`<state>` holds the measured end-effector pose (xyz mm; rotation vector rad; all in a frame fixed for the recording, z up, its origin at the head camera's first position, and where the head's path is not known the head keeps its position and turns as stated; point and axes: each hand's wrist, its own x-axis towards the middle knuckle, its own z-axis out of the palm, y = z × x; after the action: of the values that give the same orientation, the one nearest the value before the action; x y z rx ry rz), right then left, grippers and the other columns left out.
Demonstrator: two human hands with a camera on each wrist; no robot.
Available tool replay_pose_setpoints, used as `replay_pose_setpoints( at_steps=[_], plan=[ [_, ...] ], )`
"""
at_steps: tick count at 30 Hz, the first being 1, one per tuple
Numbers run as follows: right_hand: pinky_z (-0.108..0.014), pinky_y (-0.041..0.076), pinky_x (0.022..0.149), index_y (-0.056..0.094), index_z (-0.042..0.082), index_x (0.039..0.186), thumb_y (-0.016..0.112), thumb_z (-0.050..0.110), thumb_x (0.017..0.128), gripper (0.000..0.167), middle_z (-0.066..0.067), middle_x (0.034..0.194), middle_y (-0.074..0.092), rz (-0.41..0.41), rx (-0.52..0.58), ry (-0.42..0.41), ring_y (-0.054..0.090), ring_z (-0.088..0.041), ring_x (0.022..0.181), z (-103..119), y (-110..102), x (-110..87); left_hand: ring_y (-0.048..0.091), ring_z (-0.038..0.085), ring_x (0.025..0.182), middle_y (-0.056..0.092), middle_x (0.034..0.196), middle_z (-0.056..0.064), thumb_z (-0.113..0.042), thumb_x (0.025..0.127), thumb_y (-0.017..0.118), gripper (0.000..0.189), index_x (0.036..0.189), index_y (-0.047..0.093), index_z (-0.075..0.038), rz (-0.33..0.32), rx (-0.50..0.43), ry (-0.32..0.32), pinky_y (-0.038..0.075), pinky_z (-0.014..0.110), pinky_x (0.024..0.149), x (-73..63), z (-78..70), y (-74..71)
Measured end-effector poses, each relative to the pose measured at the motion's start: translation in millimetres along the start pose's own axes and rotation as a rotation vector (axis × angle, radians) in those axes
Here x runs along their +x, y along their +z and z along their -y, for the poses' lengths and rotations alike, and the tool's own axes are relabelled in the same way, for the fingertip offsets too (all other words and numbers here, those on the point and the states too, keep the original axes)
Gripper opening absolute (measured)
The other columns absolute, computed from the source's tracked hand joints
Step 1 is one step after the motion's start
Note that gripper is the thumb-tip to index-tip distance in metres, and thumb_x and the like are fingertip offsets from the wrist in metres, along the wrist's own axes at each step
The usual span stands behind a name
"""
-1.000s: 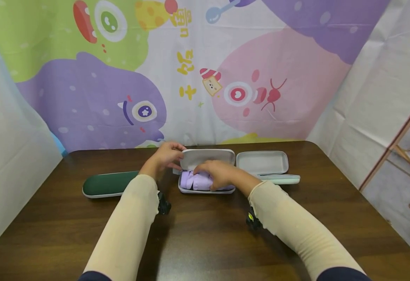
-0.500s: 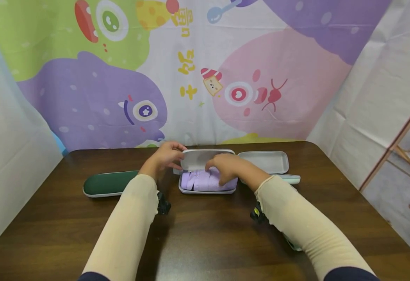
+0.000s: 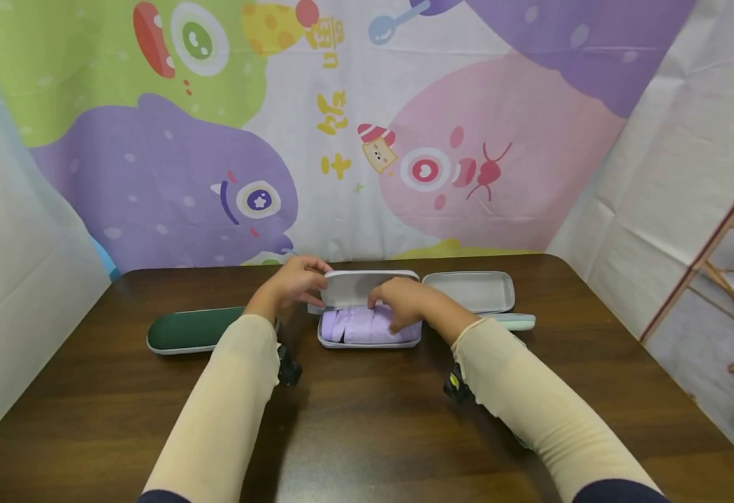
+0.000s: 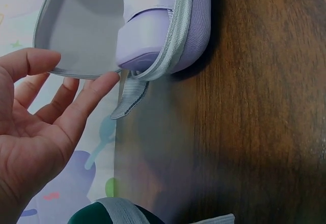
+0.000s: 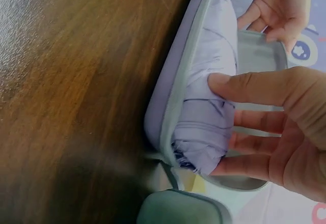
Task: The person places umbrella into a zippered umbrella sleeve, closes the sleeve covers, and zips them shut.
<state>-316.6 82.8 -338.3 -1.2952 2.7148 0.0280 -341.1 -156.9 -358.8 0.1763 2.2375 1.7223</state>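
A lavender folded umbrella (image 3: pixel 361 324) lies lengthwise in the lower half of a lavender zip case (image 5: pixel 164 99). In the right wrist view its fabric bulges above the zip rim, and a smooth handle end (image 4: pixel 140 56) shows in the left wrist view. My right hand (image 3: pixel 401 300) grips the umbrella near its right end, thumb on the front and fingers at the back. My left hand (image 3: pixel 298 281) holds the left end of the raised grey-lined lid (image 4: pixel 84 28), some fingertips hidden behind it. A grey ribbed tab (image 4: pixel 131 95) sticks out below the left fingers.
A dark green case (image 3: pixel 193 330) lies to the left on the brown table (image 3: pixel 367 419). To the right, a pale mint case (image 3: pixel 512 322) has its grey-lined lid (image 3: pixel 470 290) laid back. A cartoon-print cloth (image 3: pixel 342 209) hangs behind.
My right hand has shifted right and up along the umbrella, uncovering more of its middle, then stayed there. My left hand keeps its place at the lid.
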Motion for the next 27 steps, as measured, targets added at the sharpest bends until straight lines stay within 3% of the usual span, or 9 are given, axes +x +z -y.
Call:
replay_pose_setpoints(
  at_steps=[5, 16, 20, 27],
  plan=[
    [-0.037, 0.047, 0.088, 0.066, 0.009, 0.115, 0.085, 0.015, 0.067, 0.052, -0.007, 0.101, 0.067, -0.036, 0.021, -0.016, 0.061, -0.023, 0.093, -4, 4, 0.4, 0.058, 0.039, 0.104, 0.054, 0.117, 0.025, 0.008, 0.088, 0.051, 0.033, 0.121, 0.052, 0.011, 0.007, 0.006, 0.005, 0.056, 0.048, 0.078, -2.0, -0.9, -1.4],
    [-0.041, 0.045, 0.094, 0.066, 0.011, 0.121, 0.081, 0.016, 0.072, 0.051, -0.010, 0.111, 0.066, -0.049, 0.030, 0.023, 0.060, -0.029, 0.105, -4, 9, -5.5, 0.056, 0.036, 0.103, 0.053, 0.119, 0.023, 0.011, 0.086, 0.053, 0.031, 0.117, 0.053, 0.010, -0.001, 0.036, 0.033, 0.056, 0.047, 0.077, -2.2, -1.0, -0.3],
    [-0.040, 0.045, 0.094, 0.067, 0.010, 0.117, 0.084, 0.020, 0.072, 0.049, -0.010, 0.109, 0.063, -0.067, 0.050, 0.044, 0.059, -0.028, 0.104, -4, 10, -12.3, 0.056, 0.038, 0.105, 0.053, 0.123, 0.026, 0.009, 0.088, 0.054, 0.031, 0.119, 0.053, 0.010, 0.004, 0.085, 0.045, 0.056, 0.046, 0.077, -1.4, 2.3, 0.3],
    [-0.038, 0.049, 0.082, 0.069, 0.002, 0.106, 0.082, 0.013, 0.074, 0.036, -0.011, 0.100, 0.068, -0.177, 0.164, 0.043, 0.062, -0.024, 0.089, -17, 0, -26.3, 0.058, 0.036, 0.100, 0.057, 0.117, 0.026, 0.009, 0.089, 0.054, 0.028, 0.116, 0.053, 0.009, 0.028, 0.197, 0.084, 0.056, 0.045, 0.077, -4.1, 1.9, -0.3]
  ],
)
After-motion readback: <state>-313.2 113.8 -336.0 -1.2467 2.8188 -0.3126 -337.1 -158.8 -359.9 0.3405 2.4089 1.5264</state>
